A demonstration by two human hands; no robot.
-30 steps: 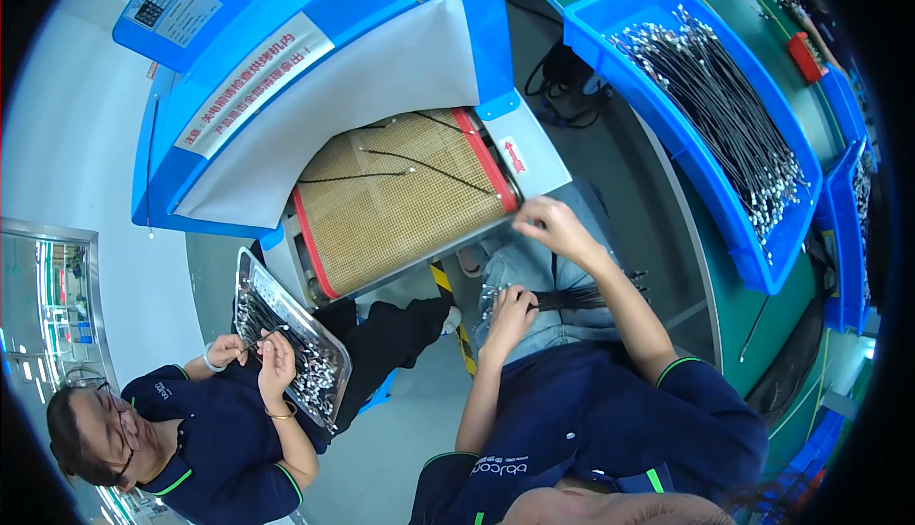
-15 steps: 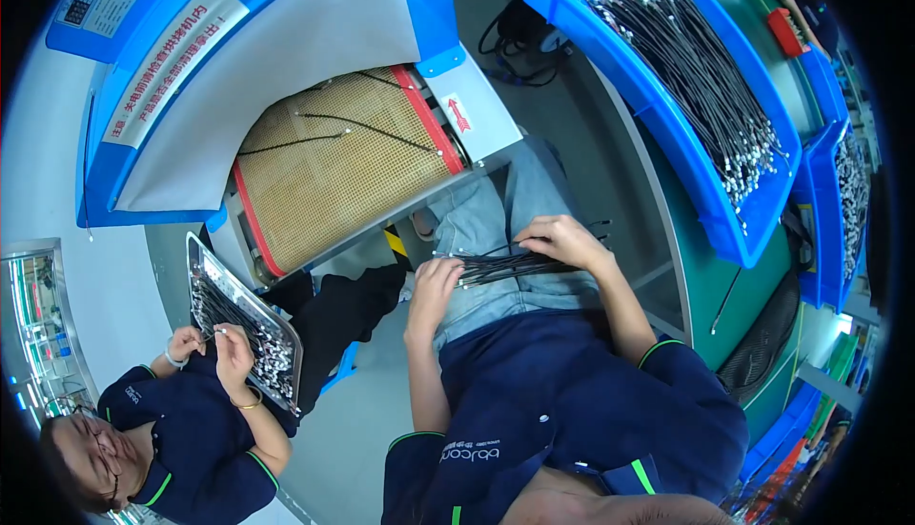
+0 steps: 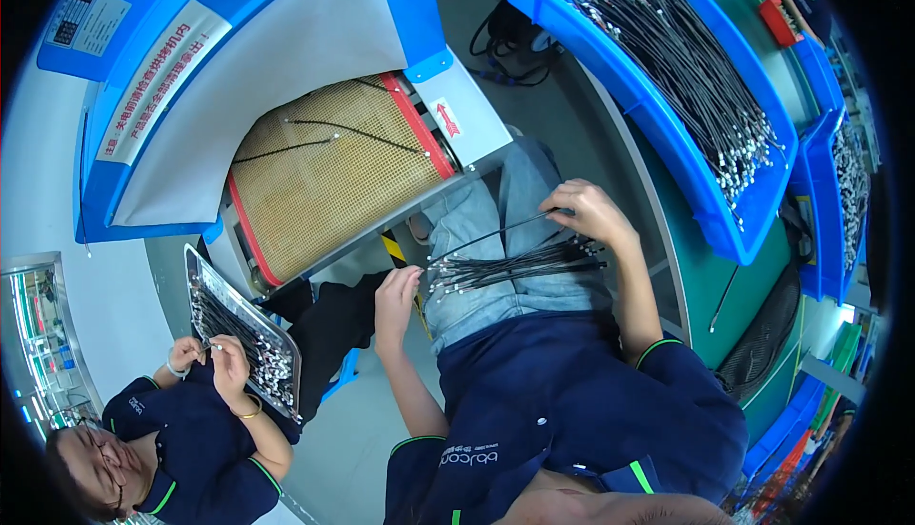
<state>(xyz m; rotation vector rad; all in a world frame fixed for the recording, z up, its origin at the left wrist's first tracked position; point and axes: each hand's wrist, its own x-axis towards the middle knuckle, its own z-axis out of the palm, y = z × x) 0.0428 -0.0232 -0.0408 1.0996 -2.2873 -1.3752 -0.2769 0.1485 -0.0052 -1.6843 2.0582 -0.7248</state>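
- Nearest the camera, a navy shirt (image 3: 591, 401) with green trim is worn; both bare forearms are extended forward from its short sleeves.
- The left forearm is angled up and slightly outward, and the left hand (image 3: 393, 308) is held just past the left edge of the lap, fingers pointed up and inward. Thumb and fingertips are pressed together at the left end of a single black cable (image 3: 491, 234).
- The right forearm is raised more steeply, with the elbow bent out to the side. The right hand (image 3: 593, 215) is held higher and farther forward than the left, its wrist turned inward. The same cable is pinched near its other end between thumb and index finger; the remaining fingers are curled, their exact placing hard to tell.
- The cable is stretched nearly straight between the hands, sloped up to the right, above a loose bundle of black cables (image 3: 519, 268) laid across the jeans (image 3: 467, 311).
- To the left, a metal tray (image 3: 203, 263) of cables is kept beside a co-worker (image 3: 205, 449), by whom a small piece is gripped in both hands.
- Beyond, a few cables are carried on a mesh belt (image 3: 324, 201); at the right, a blue bin (image 3: 667, 149) is filled with more.
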